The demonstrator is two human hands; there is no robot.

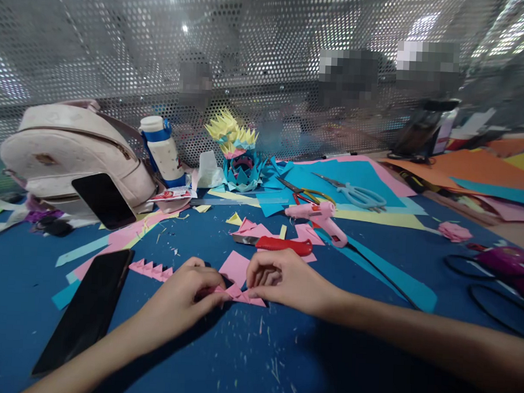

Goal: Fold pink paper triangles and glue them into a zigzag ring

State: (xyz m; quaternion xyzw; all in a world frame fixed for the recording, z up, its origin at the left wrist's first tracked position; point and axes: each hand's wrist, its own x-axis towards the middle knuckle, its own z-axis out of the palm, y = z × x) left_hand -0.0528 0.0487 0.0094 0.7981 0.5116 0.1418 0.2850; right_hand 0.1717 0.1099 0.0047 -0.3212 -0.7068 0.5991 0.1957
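Observation:
My left hand (195,289) is closed, pinching one end of a folded pink paper strip (242,296) low over the blue table. The strip shows small pointed triangle folds. At its other side, the thumb and fingertips of my right hand (288,281) are pinched together on the paper, the other fingers curled. Just behind the strip lies a flat pink paper square (234,266), partly hidden by my hands. Another row of pink folded triangles (151,269) rests left of my left hand. A red-handled knife (283,245) lies beyond my right hand, on pink paper scraps.
A pink glue gun (324,219) with a black cord, two pairs of scissors (353,192) and blue sheets (297,175) lie farther back. A yellow-and-blue paper model (241,166), bottle (162,148) and backpack (81,154) stand behind. A dark phone (85,310) lies at left.

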